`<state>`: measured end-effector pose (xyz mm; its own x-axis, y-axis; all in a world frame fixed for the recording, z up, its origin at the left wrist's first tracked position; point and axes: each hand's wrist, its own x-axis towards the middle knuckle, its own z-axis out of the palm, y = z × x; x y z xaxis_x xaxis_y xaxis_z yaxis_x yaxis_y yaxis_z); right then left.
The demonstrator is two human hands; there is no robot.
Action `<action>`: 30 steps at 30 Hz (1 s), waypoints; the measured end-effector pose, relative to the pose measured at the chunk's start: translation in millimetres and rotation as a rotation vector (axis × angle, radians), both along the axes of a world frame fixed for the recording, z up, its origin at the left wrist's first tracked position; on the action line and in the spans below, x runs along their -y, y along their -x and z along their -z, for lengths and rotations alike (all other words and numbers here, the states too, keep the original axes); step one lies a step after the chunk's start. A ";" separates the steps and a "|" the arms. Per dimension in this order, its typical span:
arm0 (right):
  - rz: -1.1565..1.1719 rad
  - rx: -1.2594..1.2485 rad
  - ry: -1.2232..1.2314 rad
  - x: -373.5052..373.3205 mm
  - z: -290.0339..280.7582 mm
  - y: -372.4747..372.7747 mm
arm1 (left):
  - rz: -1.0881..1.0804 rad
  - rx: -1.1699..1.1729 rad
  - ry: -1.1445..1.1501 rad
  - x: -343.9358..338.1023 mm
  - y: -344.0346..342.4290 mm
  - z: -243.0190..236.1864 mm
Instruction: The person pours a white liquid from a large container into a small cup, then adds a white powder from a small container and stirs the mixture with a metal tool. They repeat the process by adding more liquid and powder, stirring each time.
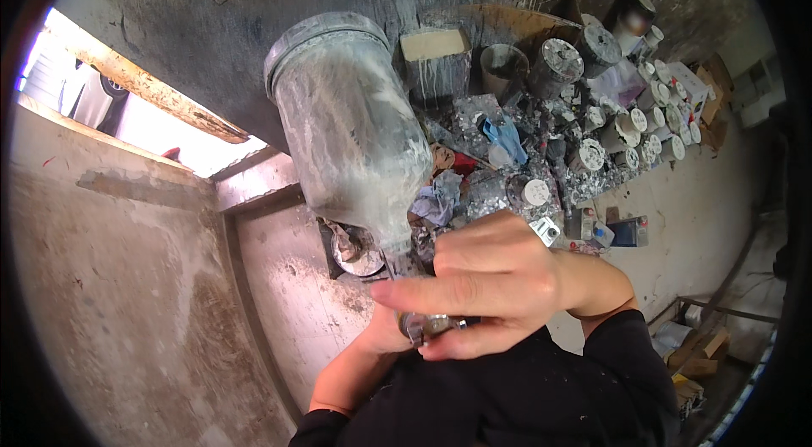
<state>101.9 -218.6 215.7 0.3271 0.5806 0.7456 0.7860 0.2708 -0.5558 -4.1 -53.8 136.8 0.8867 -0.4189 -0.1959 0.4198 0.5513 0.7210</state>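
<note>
A spray gun (pixel 423 326) with metal fittings is held close in front of my body. On top of it stands a large, cloudy plastic cup (pixel 351 121), smeared with grey paint, its lid end tilted up and away to the left. My right hand (pixel 486 282) reaches over from the right, closed, its fingers curled about the gun's metal body. Behind it, my left hand (pixel 385 330) is pressed against the gun from the left, closed round it; most of its fingers are hidden by the right hand and the gun.
A paint-splattered bench (pixel 575 180) runs along the wall, crowded with several cans (pixel 558 66), small pots (pixel 622 130) and a blue cloth (pixel 505 140). An open tin (pixel 359 259) sits beneath the cup. Window opening (pixel 152 117) at left; cardboard boxes (pixel 702 354) at lower right.
</note>
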 end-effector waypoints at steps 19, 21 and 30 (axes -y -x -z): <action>0.112 -0.067 -0.124 -7.1 0.0 3.4 | -0.006 -0.009 -0.010 7.0 -7.9 -5.2; 0.130 -0.064 -0.143 -7.6 1.6 4.0 | -0.009 -0.006 -0.017 7.4 -8.6 -5.8; 0.097 -0.047 -0.057 8.2 -17.5 7.6 | 0.018 -0.060 -0.019 10.1 -14.0 -20.2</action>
<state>94.3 -226.8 233.3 0.4155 0.5013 0.7590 0.7834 0.2270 -0.5787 10.0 -63.8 156.9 0.8654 -0.4303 -0.2566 0.4723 0.5299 0.7043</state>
